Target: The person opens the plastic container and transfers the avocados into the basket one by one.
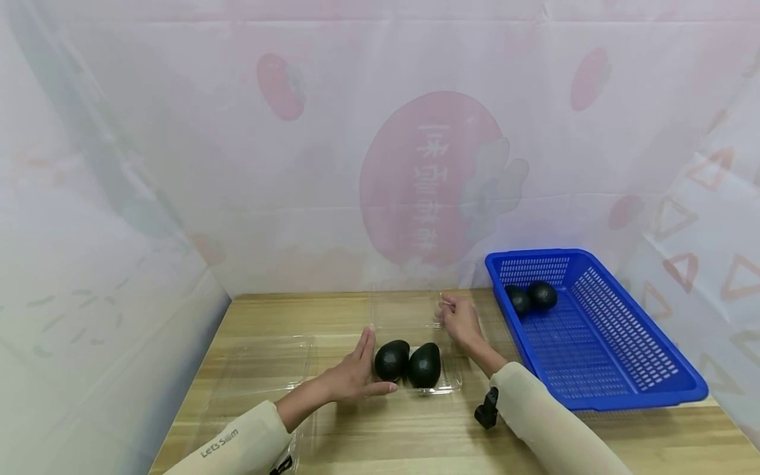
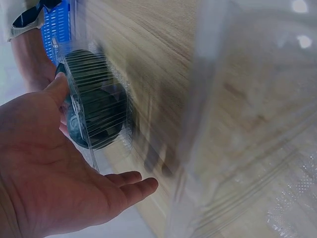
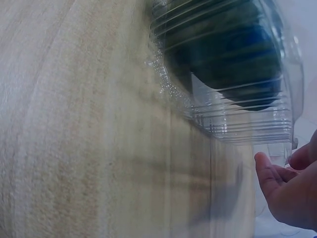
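Note:
Two dark green avocados (image 1: 425,365) sit side by side in the base of a clear plastic clamshell box (image 1: 450,382). Its transparent lid (image 1: 404,310) is folded back toward the wall. My left hand (image 1: 351,377) rests at the box's left side, fingers straight and thumb along the near rim. In the left wrist view, the left palm (image 2: 64,183) shows beside the ribbed box wall. My right hand (image 1: 462,322) pinches the lid's right edge with thumb and curled fingers. The right wrist view shows those fingertips (image 3: 262,161) at the clear plastic edge beyond the ribbed wall.
A blue plastic basket (image 1: 594,402) stands on the right of the wooden table (image 1: 380,435), with more avocados (image 1: 542,295) in its far left corner. Another clear plastic box (image 1: 267,359) lies on the left, partly behind my left forearm. A printed sheet (image 1: 320,165) hangs behind.

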The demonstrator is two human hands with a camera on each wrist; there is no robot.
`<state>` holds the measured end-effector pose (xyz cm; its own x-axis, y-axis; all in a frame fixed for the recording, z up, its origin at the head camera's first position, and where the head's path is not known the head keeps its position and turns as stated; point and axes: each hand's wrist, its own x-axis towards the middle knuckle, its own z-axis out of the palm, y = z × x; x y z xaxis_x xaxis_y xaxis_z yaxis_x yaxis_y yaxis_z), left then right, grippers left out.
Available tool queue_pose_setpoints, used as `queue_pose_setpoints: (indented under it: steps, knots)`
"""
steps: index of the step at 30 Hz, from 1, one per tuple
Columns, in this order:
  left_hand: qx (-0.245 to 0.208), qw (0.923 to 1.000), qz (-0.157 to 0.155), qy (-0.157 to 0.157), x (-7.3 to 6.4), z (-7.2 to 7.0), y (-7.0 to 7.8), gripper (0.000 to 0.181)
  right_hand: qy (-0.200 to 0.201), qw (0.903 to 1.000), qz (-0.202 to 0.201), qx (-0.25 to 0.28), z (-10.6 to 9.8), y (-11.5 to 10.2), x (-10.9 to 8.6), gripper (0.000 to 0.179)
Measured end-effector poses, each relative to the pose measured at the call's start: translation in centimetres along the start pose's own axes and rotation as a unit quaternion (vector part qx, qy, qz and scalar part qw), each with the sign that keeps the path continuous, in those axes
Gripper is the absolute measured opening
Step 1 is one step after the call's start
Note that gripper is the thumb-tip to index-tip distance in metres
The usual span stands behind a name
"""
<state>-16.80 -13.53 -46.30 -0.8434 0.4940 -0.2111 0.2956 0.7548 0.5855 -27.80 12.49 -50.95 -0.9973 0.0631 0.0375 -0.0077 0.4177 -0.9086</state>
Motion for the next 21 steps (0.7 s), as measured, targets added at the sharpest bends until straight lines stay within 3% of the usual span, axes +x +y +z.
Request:
queue_pose_setpoints:
  steps: [7, 14, 21]
  knots:
    - [0.002, 1.0000, -0.002, 0.001, 0.00, 0.09, -0.05, 0.115, 0.002, 0.9997, 0.005, -0.025, 0.14, 0.22, 0.05, 0.040]
    - [0.003, 1.0000, 0.002, 0.001, 0.05, 0.13, -0.14, 0.116, 0.006, 0.9969, -0.016, -0.076, 0.09, 0.54, 0.09, 0.040]
    - [0.000, 1.0000, 0.007, -0.001, -0.09, 0.04, -0.05, 0.115, -0.006, 0.9969, -0.003, -0.078, -0.05, 0.43, 0.09, 0.038]
